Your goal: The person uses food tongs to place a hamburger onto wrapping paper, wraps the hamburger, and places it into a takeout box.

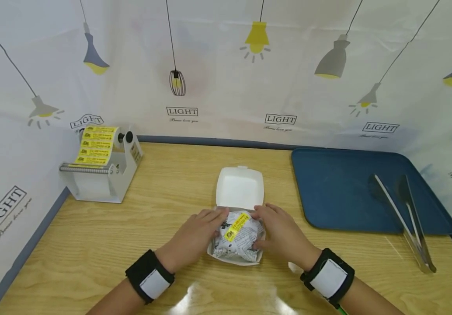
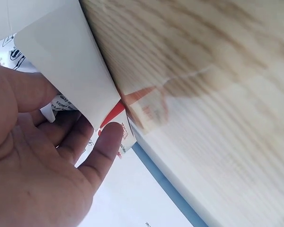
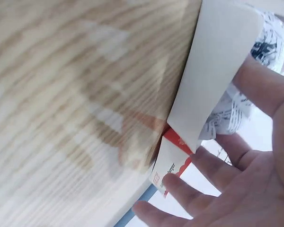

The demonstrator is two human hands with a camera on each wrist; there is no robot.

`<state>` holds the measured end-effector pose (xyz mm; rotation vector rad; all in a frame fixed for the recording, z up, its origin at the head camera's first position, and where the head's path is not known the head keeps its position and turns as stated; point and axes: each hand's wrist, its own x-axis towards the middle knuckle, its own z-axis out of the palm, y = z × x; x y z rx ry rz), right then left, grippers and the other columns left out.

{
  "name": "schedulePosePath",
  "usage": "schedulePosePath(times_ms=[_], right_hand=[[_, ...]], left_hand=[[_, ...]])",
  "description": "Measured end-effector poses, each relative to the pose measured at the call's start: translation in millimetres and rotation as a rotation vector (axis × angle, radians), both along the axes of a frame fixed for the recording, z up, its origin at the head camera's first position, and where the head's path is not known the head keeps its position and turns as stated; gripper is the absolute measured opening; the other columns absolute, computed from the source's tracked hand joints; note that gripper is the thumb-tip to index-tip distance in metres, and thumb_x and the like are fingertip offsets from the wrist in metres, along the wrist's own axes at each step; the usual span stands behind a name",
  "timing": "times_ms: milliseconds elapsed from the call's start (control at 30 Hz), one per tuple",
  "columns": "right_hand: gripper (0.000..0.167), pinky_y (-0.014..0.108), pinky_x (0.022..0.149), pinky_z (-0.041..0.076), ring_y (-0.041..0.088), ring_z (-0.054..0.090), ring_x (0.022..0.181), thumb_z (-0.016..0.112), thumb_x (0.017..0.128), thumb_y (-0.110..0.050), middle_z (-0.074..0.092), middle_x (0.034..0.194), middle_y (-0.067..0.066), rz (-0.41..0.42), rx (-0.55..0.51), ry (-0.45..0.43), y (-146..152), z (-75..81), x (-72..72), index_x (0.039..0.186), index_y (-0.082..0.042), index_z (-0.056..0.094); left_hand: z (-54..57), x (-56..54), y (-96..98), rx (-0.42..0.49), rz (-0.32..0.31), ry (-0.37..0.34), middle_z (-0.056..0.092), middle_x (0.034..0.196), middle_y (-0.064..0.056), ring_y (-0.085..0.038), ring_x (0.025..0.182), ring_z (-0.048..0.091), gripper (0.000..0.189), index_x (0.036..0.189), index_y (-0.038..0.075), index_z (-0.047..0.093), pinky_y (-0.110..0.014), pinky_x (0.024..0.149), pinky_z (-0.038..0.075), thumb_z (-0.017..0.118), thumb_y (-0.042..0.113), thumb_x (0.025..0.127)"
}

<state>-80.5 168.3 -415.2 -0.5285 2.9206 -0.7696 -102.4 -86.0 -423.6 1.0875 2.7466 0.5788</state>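
A burger wrapped in printed white paper [image 1: 235, 248] sits in the lower half of a white burger box [image 1: 240, 186], whose lid stands folded back behind it. A yellow sticker [image 1: 237, 226] runs slantwise across the top of the wrapping. My left hand [image 1: 194, 234] holds the burger's left side, thumb inside the box wall [image 2: 66, 66] in the left wrist view. On the other side my right hand [image 1: 285, 234] grips it with thumb and forefinger. Its other fingers spread beside the box's red-printed lid [image 3: 173, 158] in the right wrist view. The burger's underside is hidden.
At the back left stands a label dispenser [image 1: 121, 186] with a roll of yellow stickers [image 1: 96, 144]. A blue tray [image 1: 336, 192] lies to the right, and metal tongs [image 1: 416, 238] rest across its front edge onto the wooden table [image 1: 163, 183]. A printed curtain [image 1: 218, 52] encloses the back and sides.
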Motion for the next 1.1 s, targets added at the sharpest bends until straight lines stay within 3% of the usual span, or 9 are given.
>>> schedulePosePath(times_ms=[133,267,467,633,767,867,933,1000,1100], right_hand=[[0.069,0.071,0.111,0.029,0.05,0.031,0.144,0.093,0.074,-0.018,0.043,0.155,0.022,0.015,0.018,-0.015,-1,-2.2,1.2,0.134,-0.006,0.061],[0.067,0.07,0.112,0.028,0.052,0.025,0.146,0.092,0.074,-0.015,0.036,0.158,0.025,0.028,-0.062,-0.026,3,-5.2,-0.2,0.134,-0.007,0.061],[0.077,0.073,0.112,0.025,0.052,0.021,0.148,0.089,0.078,-0.011,0.032,0.159,0.027,0.052,-0.184,-0.09,13,-3.2,-1.2,0.145,-0.008,0.051],[0.085,0.07,0.114,0.025,0.05,0.019,0.149,0.076,0.089,-0.006,0.021,0.163,0.028,0.013,-0.323,-0.183,20,12.0,-5.1,0.159,-0.004,0.027],[0.078,0.064,0.119,0.022,0.043,0.011,0.153,0.057,0.104,-0.022,0.007,0.169,0.019,-0.136,-0.537,-0.335,22,22.3,-19.3,0.163,-0.007,0.009],[0.078,0.058,0.121,0.021,0.037,0.007,0.155,0.044,0.109,-0.038,-0.003,0.17,0.015,-0.196,-0.701,-0.453,21,22.3,-36.0,0.163,-0.007,-0.002],[0.079,0.056,0.122,0.021,0.038,0.004,0.155,0.037,0.11,-0.045,-0.007,0.17,0.016,-0.205,-0.79,-0.52,19,21.3,-47.3,0.162,-0.005,-0.006],[0.079,0.055,0.122,0.021,0.038,0.003,0.155,0.032,0.11,-0.049,-0.01,0.17,0.015,-0.222,-0.85,-0.573,17,18.4,-57.3,0.162,-0.004,-0.006],[0.074,0.056,0.122,0.021,0.037,0.006,0.155,0.027,0.111,-0.05,-0.003,0.17,0.014,-0.202,-0.909,-0.607,13,14.5,-68.0,0.163,-0.005,0.002]], left_hand=[[-1.1,-1.0,-1.1,0.008,-0.012,0.011,0.042,0.158,-0.012,-0.031,0.143,0.041,0.051,0.155,0.003,0.04,-0.054,0.112,0.04,0.053,0.013,0.106],[-3.1,-2.7,-4.7,0.062,-0.027,-0.014,0.042,0.158,-0.014,-0.032,0.142,0.041,0.053,0.155,0.001,0.039,-0.051,0.115,0.038,0.056,0.009,0.105],[-3.2,-5.5,-11.7,0.241,0.009,-0.167,0.034,0.159,-0.019,-0.033,0.145,0.035,0.067,0.159,0.006,0.032,-0.048,0.115,0.038,0.062,0.002,0.099],[6.2,-14.1,-16.0,0.487,0.13,-0.318,0.016,0.166,-0.017,-0.036,0.149,0.026,0.084,0.164,0.01,0.017,-0.054,0.115,0.036,0.067,0.007,0.096],[13.2,-34.6,-14.1,0.784,0.268,-0.578,-0.005,0.17,-0.016,-0.036,0.155,0.009,0.078,0.163,0.01,-0.006,-0.055,0.122,0.021,0.044,0.036,0.11],[14.6,-54.7,-9.2,1.033,0.365,-0.828,-0.016,0.168,-0.016,-0.031,0.156,-0.007,0.076,0.16,0.011,-0.018,-0.048,0.126,0.006,0.021,0.052,0.109],[14.3,-67.0,-3.9,1.18,0.408,-0.947,-0.019,0.167,-0.018,-0.03,0.155,-0.012,0.078,0.159,0.01,-0.021,-0.044,0.126,0.001,0.013,0.057,0.107],[13.9,-77.3,2.0,1.247,0.457,-1.025,-0.018,0.168,-0.018,-0.029,0.156,-0.011,0.083,0.16,0.012,-0.021,-0.042,0.126,0.0,0.01,0.065,0.104],[12.5,-86.3,10.3,1.254,0.487,-1.101,-0.015,0.168,-0.02,-0.03,0.156,-0.01,0.087,0.16,0.012,-0.02,-0.041,0.126,0.0,0.008,0.07,0.101]])
